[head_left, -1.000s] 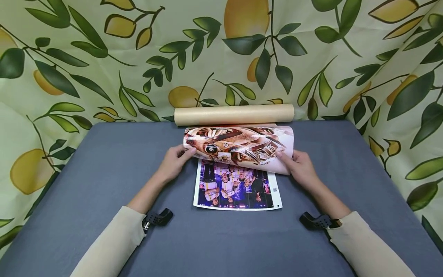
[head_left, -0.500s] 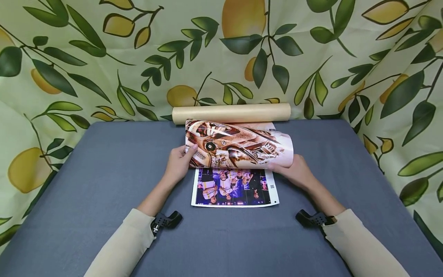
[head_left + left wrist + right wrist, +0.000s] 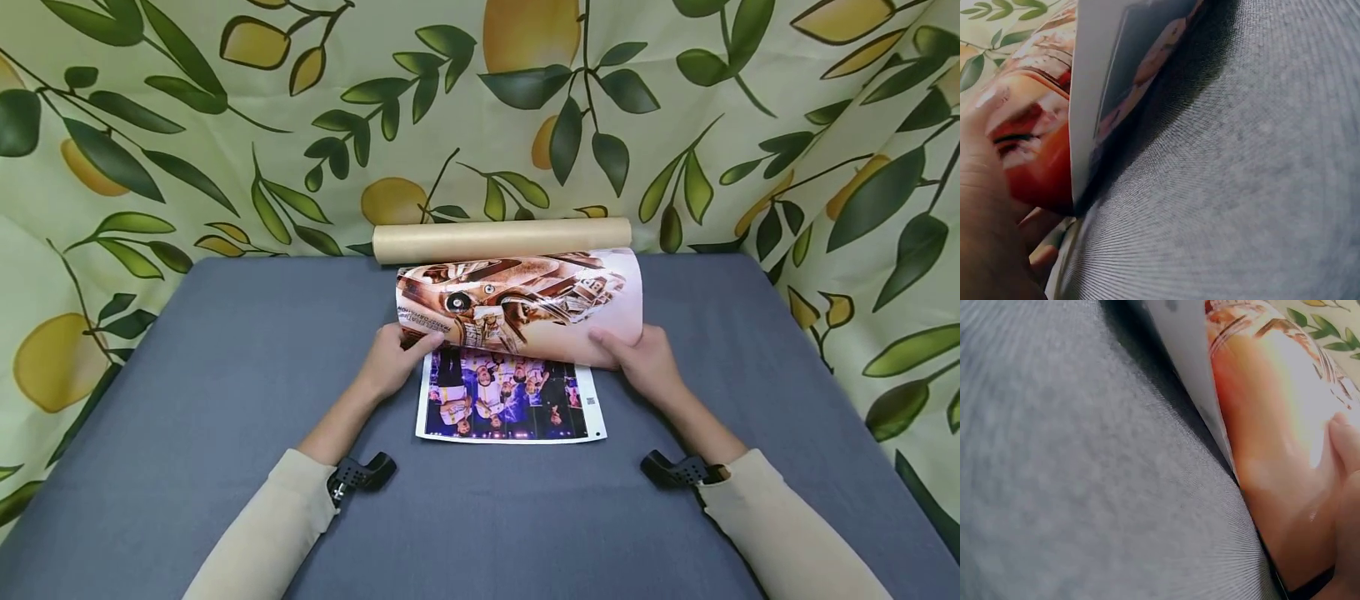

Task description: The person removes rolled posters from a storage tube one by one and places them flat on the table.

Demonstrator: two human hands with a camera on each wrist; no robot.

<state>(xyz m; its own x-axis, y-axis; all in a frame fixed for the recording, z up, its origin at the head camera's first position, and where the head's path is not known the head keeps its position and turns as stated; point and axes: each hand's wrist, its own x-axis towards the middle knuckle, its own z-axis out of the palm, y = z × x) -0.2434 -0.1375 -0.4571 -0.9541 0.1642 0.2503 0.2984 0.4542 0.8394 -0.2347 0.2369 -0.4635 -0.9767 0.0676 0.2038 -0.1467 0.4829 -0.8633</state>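
Observation:
A glossy poster [image 3: 517, 300] with a brown car picture curves into a loose roll over the middle of the table. My left hand [image 3: 390, 362] grips its left end, thumb on top and fingers underneath. At the other end my right hand [image 3: 647, 362] pinches it the same way, its thumb on the pale part. From under the curl, toward me, lies a white-bordered printed group photo [image 3: 502, 400], upside down from here. Where it meets the curled part is hidden. In the left wrist view a pale paper edge [image 3: 1094, 81] stands up beside the curl.
Behind the poster a cream paper roll [image 3: 502, 242] lies along the table's far edge. The table [image 3: 480, 517] has a grey-blue cloth. A lemon-print curtain [image 3: 420, 108] hangs right behind it and along the sides. Each wrist wears a black camera mount [image 3: 363, 472].
Both hands keep hold of the poster. Its curl dipped flatter toward me, then rose and tilted, right end higher. The left thumb has slid inward over the curl.

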